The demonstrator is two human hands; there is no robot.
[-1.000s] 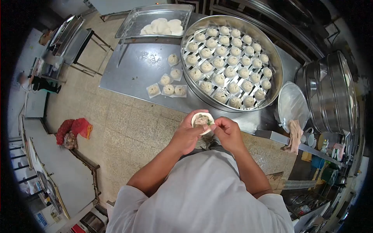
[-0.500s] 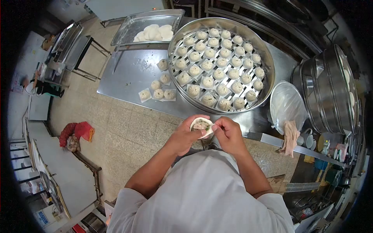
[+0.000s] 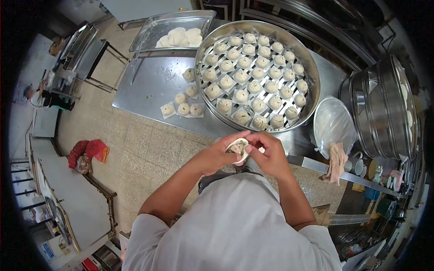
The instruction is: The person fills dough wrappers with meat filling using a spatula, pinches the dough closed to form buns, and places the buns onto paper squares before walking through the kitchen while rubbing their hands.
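Between my hands is a partly gathered bun (image 3: 238, 147), its round dough wrapper cupped around a pale filling with green bits. My left hand (image 3: 220, 153) cradles it from the left, thumb lying over the filling. On the right side, my right hand (image 3: 267, 151) pinches the wrapper's edge between thumb and fingers. Just beyond my hands stands a large round steamer tray (image 3: 312, 106) filled with pleated buns on paper squares. Several more pleated buns (image 3: 183, 109) sit on the steel table (image 3: 144, 90) left of the steamer, most of them on papers.
A metal tray (image 3: 147, 38) at the back left holds flat dough wrappers (image 3: 178, 38). Right of the steamer are a plastic-bagged container (image 3: 333, 119), a hanging cloth (image 3: 336, 162) and stacked steamers (image 3: 377, 108). Red sacks (image 3: 86, 153) lie on the floor. Another person (image 3: 43, 97) stands far left.
Both hands have moved slightly right, closer together. The wrapper's opening looks narrower, and the right hand has worked further along its edge.
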